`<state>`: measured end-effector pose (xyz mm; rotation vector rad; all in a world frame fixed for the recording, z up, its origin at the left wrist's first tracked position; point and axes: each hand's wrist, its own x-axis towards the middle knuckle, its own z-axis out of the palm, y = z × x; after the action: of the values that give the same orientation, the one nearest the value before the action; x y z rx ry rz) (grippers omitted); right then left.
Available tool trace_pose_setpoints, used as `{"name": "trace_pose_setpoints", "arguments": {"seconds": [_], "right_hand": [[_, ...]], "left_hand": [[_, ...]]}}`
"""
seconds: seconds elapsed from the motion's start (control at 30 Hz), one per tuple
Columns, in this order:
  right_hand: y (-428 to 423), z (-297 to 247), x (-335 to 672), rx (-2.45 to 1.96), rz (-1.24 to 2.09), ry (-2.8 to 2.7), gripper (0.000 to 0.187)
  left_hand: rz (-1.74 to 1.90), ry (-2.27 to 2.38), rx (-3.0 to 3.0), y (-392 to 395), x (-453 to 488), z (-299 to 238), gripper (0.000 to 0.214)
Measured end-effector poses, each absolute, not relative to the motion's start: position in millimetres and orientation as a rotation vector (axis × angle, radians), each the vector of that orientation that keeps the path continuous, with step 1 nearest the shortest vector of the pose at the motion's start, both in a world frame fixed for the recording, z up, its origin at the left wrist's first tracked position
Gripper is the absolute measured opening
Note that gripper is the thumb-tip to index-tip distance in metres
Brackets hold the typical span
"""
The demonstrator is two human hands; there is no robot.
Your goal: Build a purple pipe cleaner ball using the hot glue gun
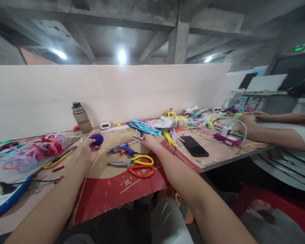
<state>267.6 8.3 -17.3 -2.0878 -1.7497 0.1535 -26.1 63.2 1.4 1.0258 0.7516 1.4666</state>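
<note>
My left hand [87, 150] is closed around a small purple ball-shaped piece [98, 139], held just above the table. My right hand [148, 141] is stretched forward, its fingers pinched on the end of a thin purple pipe cleaner [138, 138] near a heap of blue and teal pipe cleaners [143, 128]. Between the two hands lies a blue glue gun [122, 148]. In front of the right hand lie yellow-handled scissors [132, 162] and orange-handled scissors [141, 171] on red and brown cardboard [112, 189].
A grey bottle [81, 118] stands by the white partition. Pink and red pipe-cleaner shapes [38, 150] lie at left, a blue object [7, 198] at the near left edge. A black phone [194, 146] lies right of my arm. Another person's arms [266, 134] rest on the table at right.
</note>
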Motion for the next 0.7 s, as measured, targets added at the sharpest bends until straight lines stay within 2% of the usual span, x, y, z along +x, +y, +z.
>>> {"name": "trace_pose_setpoints", "arguments": {"seconds": [0.3,0.7], "right_hand": [[16.8,-19.6,271.0,-2.007,0.057,-1.704,0.026],[11.6,-21.7,269.9,-2.094,0.142,-1.772,0.026]], "left_hand": [[1.497,0.908,1.046,69.9,-26.3,-5.6,0.038],[1.564,0.918,1.059,73.5,-29.8,-5.9,0.038]]}}
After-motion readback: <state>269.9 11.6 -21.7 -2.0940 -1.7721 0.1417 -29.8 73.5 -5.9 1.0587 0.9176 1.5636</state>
